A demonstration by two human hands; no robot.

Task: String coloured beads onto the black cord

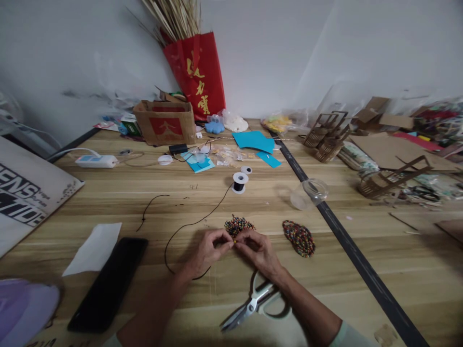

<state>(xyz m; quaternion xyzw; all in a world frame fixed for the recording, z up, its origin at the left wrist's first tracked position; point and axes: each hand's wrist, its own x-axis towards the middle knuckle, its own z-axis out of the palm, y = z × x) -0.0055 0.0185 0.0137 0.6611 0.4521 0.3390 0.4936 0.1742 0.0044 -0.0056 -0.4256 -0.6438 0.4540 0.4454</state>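
Observation:
My left hand [211, 250] and my right hand [258, 248] meet over the table, thumbs and forefingers pinched together. Between their fingertips shows a tiny yellowish bead, seemingly part of the string of multicoloured beads [238, 224] heaped just behind them. A black cord [188, 224] runs from a white spool [239, 183], loops left and passes under my left wrist; its end is hidden. To the right of my hands lies a coiled second bead string [299, 238]. Scissors [255, 301] with pale handles lie partly open below my right wrist.
At left are a black phone [108, 284], white paper [94, 248] and a short cord piece [144, 216]. A clear plastic container [311, 193] stands right of the spool. Blue cards [254, 141], a cardboard box [164, 127] and a red bag [198, 72] line the back; small woven baskets [390, 180] stand right.

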